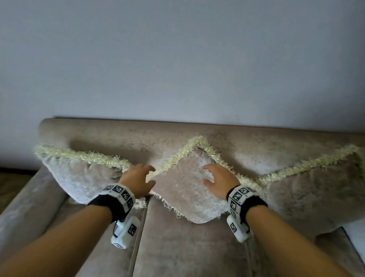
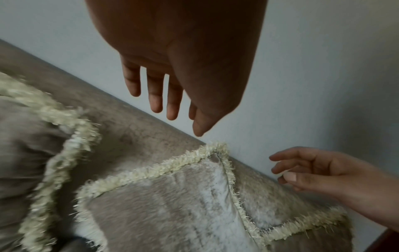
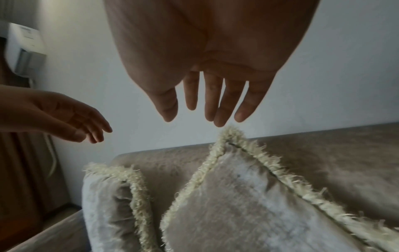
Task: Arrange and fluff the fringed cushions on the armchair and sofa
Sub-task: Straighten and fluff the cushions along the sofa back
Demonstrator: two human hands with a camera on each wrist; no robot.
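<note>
Three beige velvet cushions with cream fringe lean on the sofa (image 1: 119, 133) backrest. The middle cushion (image 1: 185, 186) (image 2: 172, 204) (image 3: 237, 204) stands on a corner like a diamond, between the left cushion (image 1: 79, 175) (image 3: 108, 204) and the right cushion (image 1: 313, 186). My left hand (image 1: 140, 179) (image 2: 172, 102) hovers by the middle cushion's left edge, fingers relaxed and empty. Over that cushion's upper right face floats my right hand (image 1: 215, 177) (image 3: 207, 105), fingers spread and holding nothing. Neither hand clearly touches the cushion.
A pale wall (image 1: 181, 54) rises right behind the sofa. The sofa's left armrest (image 1: 17, 215) runs toward me, with dark floor beyond it. A white air conditioner (image 3: 23, 49) and a brown curtain (image 3: 26, 170) show in the right wrist view.
</note>
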